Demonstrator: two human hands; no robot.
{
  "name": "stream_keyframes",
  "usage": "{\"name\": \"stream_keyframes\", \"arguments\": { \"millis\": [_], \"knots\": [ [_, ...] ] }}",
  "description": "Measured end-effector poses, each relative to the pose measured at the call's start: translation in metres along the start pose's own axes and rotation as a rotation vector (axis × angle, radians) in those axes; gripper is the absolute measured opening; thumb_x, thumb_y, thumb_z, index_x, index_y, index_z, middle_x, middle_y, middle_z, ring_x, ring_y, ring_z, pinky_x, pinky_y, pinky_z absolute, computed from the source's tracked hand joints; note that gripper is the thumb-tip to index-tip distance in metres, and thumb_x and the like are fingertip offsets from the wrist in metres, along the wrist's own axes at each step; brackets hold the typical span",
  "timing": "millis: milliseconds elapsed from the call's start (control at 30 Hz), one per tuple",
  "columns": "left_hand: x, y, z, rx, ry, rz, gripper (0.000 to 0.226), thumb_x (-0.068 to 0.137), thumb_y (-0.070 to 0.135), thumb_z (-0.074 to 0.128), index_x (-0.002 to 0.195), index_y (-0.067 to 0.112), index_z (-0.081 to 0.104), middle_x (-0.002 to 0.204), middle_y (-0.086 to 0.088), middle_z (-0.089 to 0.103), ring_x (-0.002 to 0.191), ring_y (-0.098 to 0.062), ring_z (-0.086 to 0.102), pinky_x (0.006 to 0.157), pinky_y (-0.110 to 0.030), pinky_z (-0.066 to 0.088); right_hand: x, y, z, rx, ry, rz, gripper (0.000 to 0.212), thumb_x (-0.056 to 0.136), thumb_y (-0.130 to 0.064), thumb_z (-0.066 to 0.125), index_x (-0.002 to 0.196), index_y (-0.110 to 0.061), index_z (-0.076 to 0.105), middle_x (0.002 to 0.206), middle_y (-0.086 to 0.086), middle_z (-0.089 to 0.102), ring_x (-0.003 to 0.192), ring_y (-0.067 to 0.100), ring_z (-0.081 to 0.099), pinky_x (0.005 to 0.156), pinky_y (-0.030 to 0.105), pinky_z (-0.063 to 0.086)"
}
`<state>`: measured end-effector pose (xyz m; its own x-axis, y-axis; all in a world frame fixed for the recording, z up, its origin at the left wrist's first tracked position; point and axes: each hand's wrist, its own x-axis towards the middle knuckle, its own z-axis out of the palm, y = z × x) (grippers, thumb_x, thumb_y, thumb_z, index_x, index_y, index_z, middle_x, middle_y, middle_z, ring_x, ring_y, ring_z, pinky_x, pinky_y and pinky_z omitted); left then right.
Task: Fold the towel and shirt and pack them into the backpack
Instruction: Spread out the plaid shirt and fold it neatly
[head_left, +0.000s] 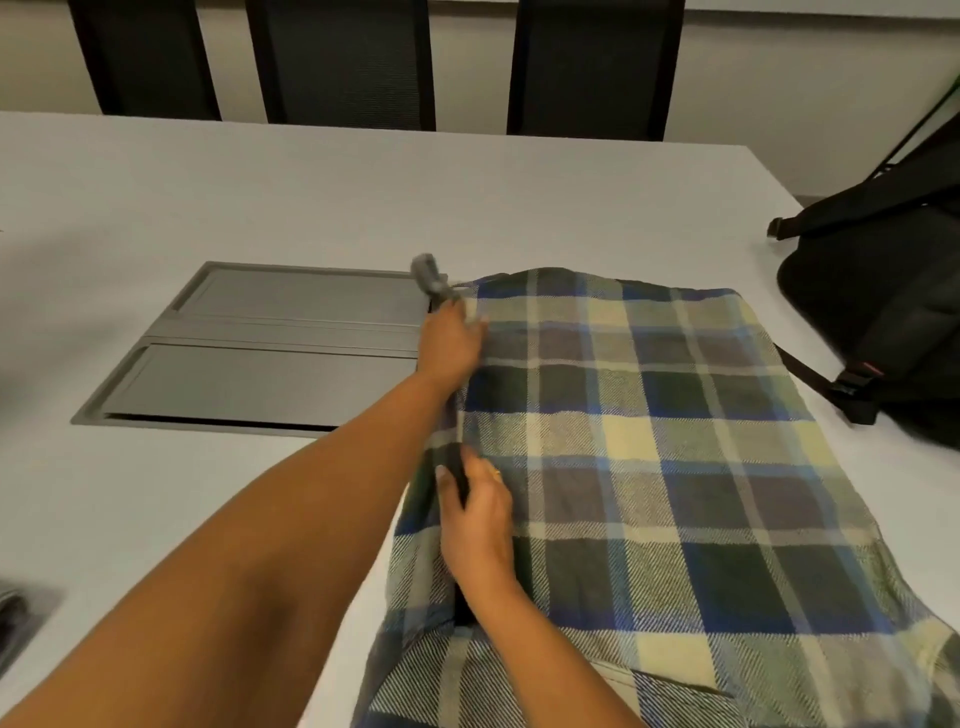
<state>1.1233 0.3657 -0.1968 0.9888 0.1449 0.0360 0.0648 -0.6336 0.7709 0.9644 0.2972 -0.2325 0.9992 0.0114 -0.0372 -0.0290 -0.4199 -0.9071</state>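
A blue, green and cream plaid shirt (649, 467) lies spread on the white table (311, 197), right of centre. My left hand (451, 345) grips the shirt's far left edge. A blurred grey piece (428, 275) sticks up just beyond its fingers, and I cannot tell what it is. My right hand (480, 525) pinches the same left edge nearer to me, thumb under the fold and fingers on top. The black backpack (883, 312) lies at the table's right edge, one strap reaching toward the shirt. A grey folded thing (21, 618), possibly the towel, shows at the lower left edge.
A grey metal cable hatch (270, 343) is set flush into the table left of the shirt. Three dark chair backs (343, 62) stand along the far side. The table's right edge runs just behind the backpack.
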Motion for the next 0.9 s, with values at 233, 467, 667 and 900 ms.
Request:
{"name": "stream_keyframes", "arguments": {
  "millis": [233,467,667,900],
  "knots": [
    [-0.022,0.041,0.062,0.269,-0.408,0.055,0.057,0.097,0.049,0.031,0.148,0.024,0.024,0.156,-0.006,0.015,0.143,-0.029,0.012,0.111,-0.061,-0.001,-0.009,0.043,-0.033,0.003,0.072,0.210,0.044,0.095,-0.031,0.050,0.137,-0.015,0.046,0.120,0.009,0.059,0.112,0.023,0.054,0.094,0.030,0.043],
    [-0.074,-0.001,0.042,0.178,-0.115,-0.008,0.040,0.099,0.030,0.040,0.137,0.018,0.044,0.150,-0.005,0.031,0.138,-0.025,0.028,0.113,-0.054,0.013,-0.038,0.050,-0.050,-0.024,0.037,0.179,0.021,0.093,-0.029,0.054,0.110,-0.019,0.063,0.101,0.002,0.065,0.089,0.016,0.063,0.082,0.035,0.053],
    [-0.156,-0.033,0.007,0.072,-0.017,-0.020,0.036,0.099,0.020,0.042,0.132,0.010,0.050,0.141,-0.011,0.044,0.130,-0.027,0.039,0.107,-0.037,0.030,-0.081,0.056,-0.070,-0.335,-0.041,-0.051,0.030,0.091,-0.046,0.049,0.096,-0.020,0.065,0.082,-0.015,0.049,0.083,0.004,0.049,0.068,0.014,0.040],
    [-0.245,-0.046,-0.001,0.152,0.036,0.020,0.044,0.096,0.037,0.043,0.135,0.018,0.047,0.147,-0.003,0.037,0.133,-0.023,0.036,0.111,-0.037,0.024,-0.133,0.067,-0.103,-0.746,0.101,-0.106,0.042,0.084,-0.054,0.038,0.098,-0.027,0.067,0.095,-0.007,0.066,0.090,0.017,0.061,0.075,0.037,0.048]
  ]
}}
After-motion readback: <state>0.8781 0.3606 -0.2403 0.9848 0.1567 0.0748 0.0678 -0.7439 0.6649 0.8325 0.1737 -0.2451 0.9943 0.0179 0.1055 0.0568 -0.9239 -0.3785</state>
